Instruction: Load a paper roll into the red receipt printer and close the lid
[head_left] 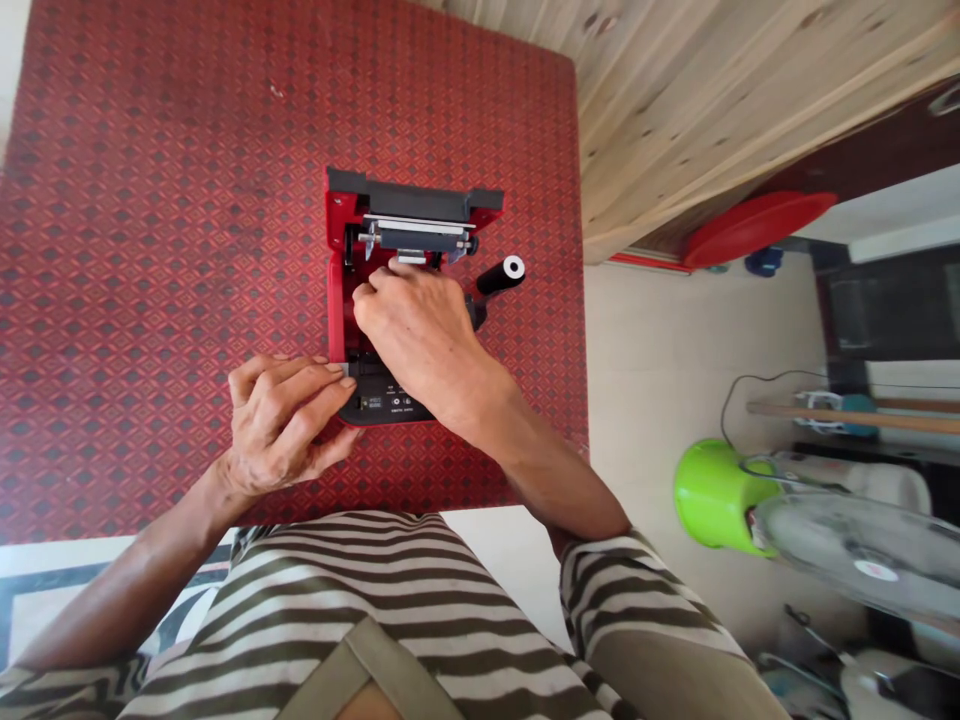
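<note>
A small red and black hand-crank machine (337, 300) stands on the table in the head view. Its black top section (416, 203) is at the back, with a dark roller (420, 240) and metal parts below it. My left hand (289, 415) grips the front left corner, fingers on top and thumb along the front edge. My right hand (420, 320) reaches into the machine's red interior with its fingers curled. The fingertips are hidden, so I cannot see what they hold. A black crank handle (500, 276) sticks out to the right.
The machine stands on a table with a red patterned cover (187, 200). Right of the table are a pale wooden panel (675, 80), a lime-green bucket (720, 490), a fan (862, 550) and a red round object (757, 228). A thin cable (731, 400) runs nearby.
</note>
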